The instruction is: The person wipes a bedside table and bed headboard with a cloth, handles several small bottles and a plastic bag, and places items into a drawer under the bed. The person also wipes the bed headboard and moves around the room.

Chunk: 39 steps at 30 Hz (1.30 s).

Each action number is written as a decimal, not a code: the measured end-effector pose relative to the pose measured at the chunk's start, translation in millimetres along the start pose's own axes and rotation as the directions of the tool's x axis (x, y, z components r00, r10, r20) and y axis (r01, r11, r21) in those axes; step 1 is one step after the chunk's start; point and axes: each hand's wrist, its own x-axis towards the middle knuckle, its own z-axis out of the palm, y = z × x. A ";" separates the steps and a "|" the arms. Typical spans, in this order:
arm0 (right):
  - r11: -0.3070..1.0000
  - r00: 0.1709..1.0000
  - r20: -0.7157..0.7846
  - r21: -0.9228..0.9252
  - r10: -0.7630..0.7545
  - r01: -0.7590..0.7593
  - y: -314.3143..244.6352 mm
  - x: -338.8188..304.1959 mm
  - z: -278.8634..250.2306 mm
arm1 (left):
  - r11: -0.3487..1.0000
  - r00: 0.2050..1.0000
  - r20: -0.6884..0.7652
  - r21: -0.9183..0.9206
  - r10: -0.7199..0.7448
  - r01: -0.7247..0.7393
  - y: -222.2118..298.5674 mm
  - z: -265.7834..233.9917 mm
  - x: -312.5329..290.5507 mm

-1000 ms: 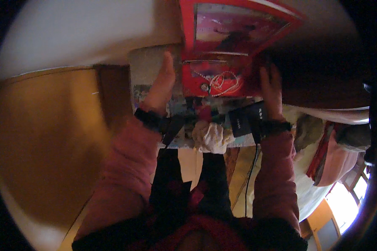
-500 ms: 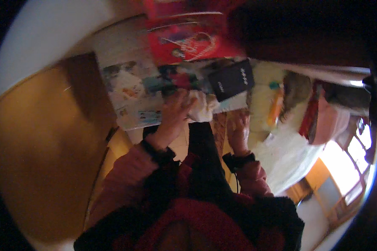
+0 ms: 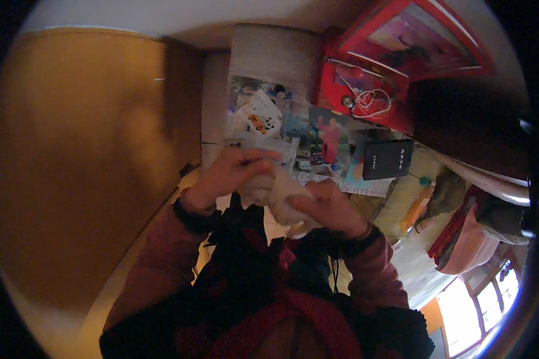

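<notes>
Between my hands, in front of my body, hangs a crumpled white cloth (image 3: 284,200). My left hand (image 3: 230,173) pinches its upper left side, fingers pointing right. My right hand (image 3: 332,206) grips the cloth's right side, thumb and fingers closed on it. Below, the cloth droops past the near edge of a tabletop covered with photos and printed sheets (image 3: 311,176). Beyond the hands on that surface lies a white card with an orange picture (image 3: 260,116). A black booklet or flat box (image 3: 387,159) rests to the right of it.
An open red box (image 3: 365,90) with a pearl necklace (image 3: 374,103) stands at the back right, its lid raised. A bottle of orange liquid with a green cap (image 3: 418,206) lies at right, near pink and red fabric (image 3: 470,239). A wooden panel (image 3: 84,155) fills the left side.
The cloth has come off the tabletop toward my body. My right hand has moved left and taken hold of it. The view has swung left, and the red box now shows farther right.
</notes>
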 end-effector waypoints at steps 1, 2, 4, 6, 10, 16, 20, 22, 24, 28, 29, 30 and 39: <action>0.999 0.987 -0.157 0.018 0.039 -0.036 -7.6 11.2 -4.3 | 0.995 0.990 -0.138 -0.105 -0.013 -0.001 -0.7 -8.3 -0.3; 0.995 0.950 -0.295 0.032 0.098 -0.093 -11.6 24.8 -10.6 | 0.971 0.965 -0.260 -0.226 0.019 -0.080 -3.8 -15.1 0.7; 0.983 0.785 -0.618 -0.164 -0.039 -0.081 -13.6 51.6 -17.9 | 0.939 0.831 -0.555 -0.302 -0.033 -0.164 -15.7 -36.0 6.3; 0.818 0.450 -0.755 -0.568 -0.477 -0.085 -8.4 79.5 -12.9 | 0.911 0.729 -0.680 -0.345 -0.076 -0.226 -33.4 -49.7 9.2; 0.775 0.696 -0.616 -0.618 -0.370 -0.135 8.1 128.2 52.0 | 0.956 0.777 -0.620 -0.279 -0.106 -0.093 -72.2 -42.1 -14.8; 0.671 0.621 -0.725 -0.622 -0.297 -0.405 29.9 238.6 45.3 | 0.934 0.828 -0.535 -0.354 -0.166 -0.042 -103.0 -25.3 -37.6; 0.624 0.526 -0.692 -0.704 -0.495 -0.338 4.1 300.7 14.6 | 0.924 0.845 -0.511 -0.379 -0.155 -0.059 -103.7 -36.2 -46.1; 0.471 0.570 -0.524 -0.845 -0.633 -0.254 -5.2 305.1 16.5 | 0.925 0.832 -0.527 -0.376 -0.175 -0.044 -100.9 -39.1 -48.1; 0.410 0.751 -0.296 -0.911 -0.591 -0.036 -2.5 288.9 24.0 | 0.920 0.830 -0.525 -0.391 -0.188 -0.039 -98.0 -38.7 -49.0; 0.299 0.871 -0.135 -0.954 -0.473 0.014 27.9 240.3 15.6 | 0.906 0.851 -0.508 -0.410 -0.131 -0.105 -96.8 -35.6 -47.3; 0.492 0.756 -0.378 -0.866 -0.535 -0.086 33.0 238.8 6.6 | 0.896 0.862 -0.494 -0.427 -0.117 -0.123 -97.1 -35.2 -46.9; 0.664 0.536 -0.605 -0.740 -0.589 -0.107 35.6 242.8 -2.7 | 0.897 0.857 -0.502 -0.425 -0.119 -0.125 -97.7 -35.0 -46.2; 0.615 0.677 -0.465 -0.788 -0.571 -0.023 29.1 267.3 30.3 | 0.909 0.862 -0.473 -0.416 -0.183 -0.036 -76.1 -25.7 -38.3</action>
